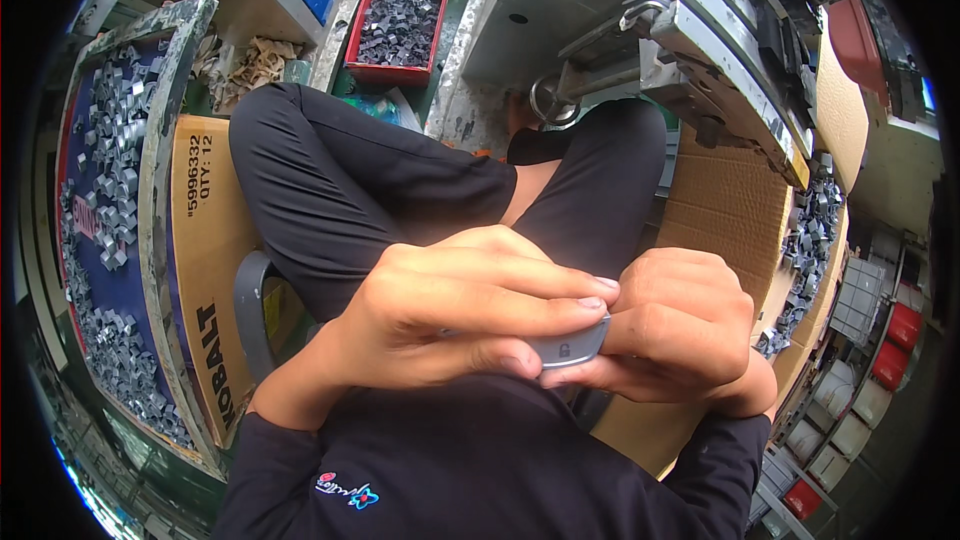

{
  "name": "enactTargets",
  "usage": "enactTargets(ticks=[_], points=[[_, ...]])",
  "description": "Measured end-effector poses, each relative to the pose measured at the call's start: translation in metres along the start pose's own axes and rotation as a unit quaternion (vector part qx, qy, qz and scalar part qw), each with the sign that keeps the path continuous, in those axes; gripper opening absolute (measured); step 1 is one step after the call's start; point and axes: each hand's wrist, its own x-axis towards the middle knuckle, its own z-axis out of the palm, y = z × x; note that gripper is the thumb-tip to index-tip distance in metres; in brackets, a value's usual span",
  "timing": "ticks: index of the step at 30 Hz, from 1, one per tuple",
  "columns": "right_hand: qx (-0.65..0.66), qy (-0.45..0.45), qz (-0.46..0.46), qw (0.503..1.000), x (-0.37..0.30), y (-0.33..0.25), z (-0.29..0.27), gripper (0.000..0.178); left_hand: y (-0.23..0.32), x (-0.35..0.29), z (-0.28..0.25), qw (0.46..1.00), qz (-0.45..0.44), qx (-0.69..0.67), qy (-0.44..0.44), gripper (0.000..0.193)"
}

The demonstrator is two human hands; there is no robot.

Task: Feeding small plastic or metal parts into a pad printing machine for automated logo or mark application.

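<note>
In front of my chest both hands meet on a small grey, smooth-edged part [572, 347] with a dark mark on its face. My left hand [450, 305] reaches across it, the fingers over the top and the thumb along its lower side. Pressed against the part's right end is my right hand [680, 325], its fingers curled in and the thumb underneath. Much of the part is hidden by the fingers, so its exact kind does not show.
Left stands a framed tray [150, 270] of small grey metal pieces, beside a cardboard box [205, 230]. A red bin [437, 45] of similar pieces is ahead. On the right are a machine [730, 50] and an open cardboard box [725, 200] with more pieces [815, 230].
</note>
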Motion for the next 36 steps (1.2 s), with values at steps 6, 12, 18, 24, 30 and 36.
enactTargets(ticks=[6, 12, 18, 24, 30, 36], points=[[0.002, 0.000, 0.001, 1.000, 0.0004, 0.0003, 0.0001, 0.040, 0.0009, 0.0004, -0.0005, 1.000, -0.005, 0.006, -0.001, 0.050], [-0.001, -0.001, 0.001, 1.000, 0.0003, 0.0004, 0.0002, 0.040, 0.0029, 0.0006, -0.0013, 1.000, -0.013, 0.016, -0.003, 0.051], [0.003, -0.007, 0.007, 1.000, 0.0005, 0.0001, 0.0002, 0.039, 0.0027, -0.0003, -0.0011, 1.000, -0.017, 0.015, -0.001, 0.051], [0.009, -0.014, 0.011, 1.000, 0.0011, -0.0002, -0.0013, 0.039, 0.0038, -0.0005, -0.0008, 1.000, -0.027, 0.012, 0.003, 0.052], [0.008, -0.018, 0.017, 1.000, -0.0001, -0.0001, -0.0017, 0.038, 0.0015, -0.0019, -0.0008, 1.000, -0.028, 0.002, 0.006, 0.053], [0.013, -0.013, 0.025, 1.000, -0.0002, 0.0002, -0.0005, 0.036, 0.0009, -0.0020, 0.0001, 0.999, -0.044, -0.019, 0.016, 0.054]])
